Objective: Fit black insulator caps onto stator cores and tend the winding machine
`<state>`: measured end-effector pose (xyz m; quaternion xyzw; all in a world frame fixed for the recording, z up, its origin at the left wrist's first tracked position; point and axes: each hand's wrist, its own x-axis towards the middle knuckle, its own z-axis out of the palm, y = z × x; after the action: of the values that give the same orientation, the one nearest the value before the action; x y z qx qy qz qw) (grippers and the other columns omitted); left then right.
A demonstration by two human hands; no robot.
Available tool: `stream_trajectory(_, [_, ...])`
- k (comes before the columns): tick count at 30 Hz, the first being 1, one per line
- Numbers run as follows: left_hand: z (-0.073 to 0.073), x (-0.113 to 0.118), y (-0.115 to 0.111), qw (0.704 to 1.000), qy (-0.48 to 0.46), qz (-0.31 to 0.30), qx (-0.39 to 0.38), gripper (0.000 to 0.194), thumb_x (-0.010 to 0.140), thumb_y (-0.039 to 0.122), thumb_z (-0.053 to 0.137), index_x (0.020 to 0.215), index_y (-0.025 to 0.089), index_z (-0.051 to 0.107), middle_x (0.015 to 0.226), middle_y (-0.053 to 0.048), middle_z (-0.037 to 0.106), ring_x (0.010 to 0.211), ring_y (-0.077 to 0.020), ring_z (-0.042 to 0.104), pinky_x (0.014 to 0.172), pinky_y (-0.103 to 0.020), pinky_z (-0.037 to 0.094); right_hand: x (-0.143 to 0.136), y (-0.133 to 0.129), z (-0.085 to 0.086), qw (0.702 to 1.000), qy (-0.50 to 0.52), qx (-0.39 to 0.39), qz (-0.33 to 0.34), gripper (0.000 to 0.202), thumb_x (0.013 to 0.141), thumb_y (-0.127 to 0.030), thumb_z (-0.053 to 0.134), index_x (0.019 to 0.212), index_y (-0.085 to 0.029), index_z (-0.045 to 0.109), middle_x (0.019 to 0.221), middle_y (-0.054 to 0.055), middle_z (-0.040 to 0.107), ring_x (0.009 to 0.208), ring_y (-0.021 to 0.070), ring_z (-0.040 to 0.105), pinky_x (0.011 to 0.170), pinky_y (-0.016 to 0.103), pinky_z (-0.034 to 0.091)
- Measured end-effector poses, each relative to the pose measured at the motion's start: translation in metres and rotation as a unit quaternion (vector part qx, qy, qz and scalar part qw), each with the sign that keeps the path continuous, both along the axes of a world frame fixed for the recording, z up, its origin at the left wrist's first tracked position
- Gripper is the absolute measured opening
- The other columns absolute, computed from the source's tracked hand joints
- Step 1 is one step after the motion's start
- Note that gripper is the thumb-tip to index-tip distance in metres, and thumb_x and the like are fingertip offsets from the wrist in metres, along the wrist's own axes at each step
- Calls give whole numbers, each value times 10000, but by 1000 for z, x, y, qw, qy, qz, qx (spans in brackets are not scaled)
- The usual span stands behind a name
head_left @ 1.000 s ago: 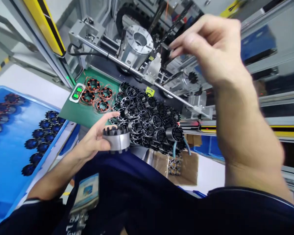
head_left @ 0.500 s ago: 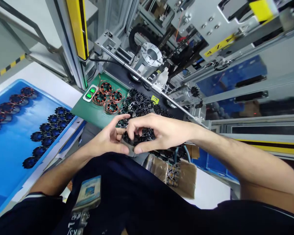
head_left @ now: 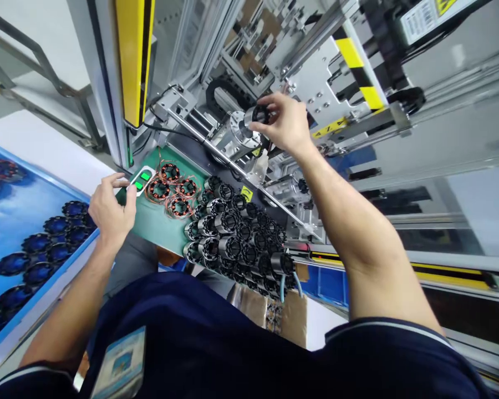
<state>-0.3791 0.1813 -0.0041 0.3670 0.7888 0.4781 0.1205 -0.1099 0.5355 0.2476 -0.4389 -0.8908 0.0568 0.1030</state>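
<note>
My right hand [head_left: 289, 124] grasps one metal ring [head_left: 258, 114], black inside, beyond the green mat [head_left: 153, 228], where the round holder [head_left: 235, 133] stands; whether ring and holder touch, I cannot tell well. My left hand [head_left: 112, 210] is released, its fingers apart, at the mat's left end, near the green buttons [head_left: 144, 176]. Four copper-wound rings [head_left: 173, 206] lie on the mat.

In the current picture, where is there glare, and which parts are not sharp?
Head view: pale glare lies on the blue tray, and two green buttons glow brightly; same head view: the badge looks soft, its print unreadable, while the right hand and the ring it holds are fairly clear.
</note>
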Motion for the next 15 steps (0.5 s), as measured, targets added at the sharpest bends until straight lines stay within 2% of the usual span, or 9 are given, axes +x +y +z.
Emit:
stream_trajectory(4, [0,0,-2,1000,17,22,4,460,1157,520,710,1468,195,808,1329,-115,903,1354,-349,804,1204,-461,506,2,23,-7,997,-50,-40,39,727,826,-591,1034,1439,-245,855,1322,160,893,1245,440,846,1238,684,665])
stream_trajectory(8, [-3,-2,-5,1000,2,-2,9,470,1175,535,683,1481,199,804,1322,-35,879,1383,-306,794,1222,-446,479,2,45,0,992,-72,-75,65,727,772,-567,1117,1388,-263,877,1287,157,895,1227,438,850,1245,685,660])
stream_trajectory(12, [-2,-2,-7,1000,-7,-1,-2,443,1132,493,730,1440,193,838,1293,-20,872,1370,-293,785,1200,-430,469,-7,62,2,983,-123,-110,78,719,802,-502,1137,1416,-231,879,1251,145,901,1163,333,822,1212,580,646])
stream_trajectory(15, [1,-1,-6,1000,-9,-1,-12,437,1148,506,709,1411,184,843,1269,-15,862,1332,-272,777,1182,-420,463,-17,59,8,975,-178,-120,59,739,829,-486,1140,1462,-223,864,1257,131,893,1072,265,781,1184,542,631])
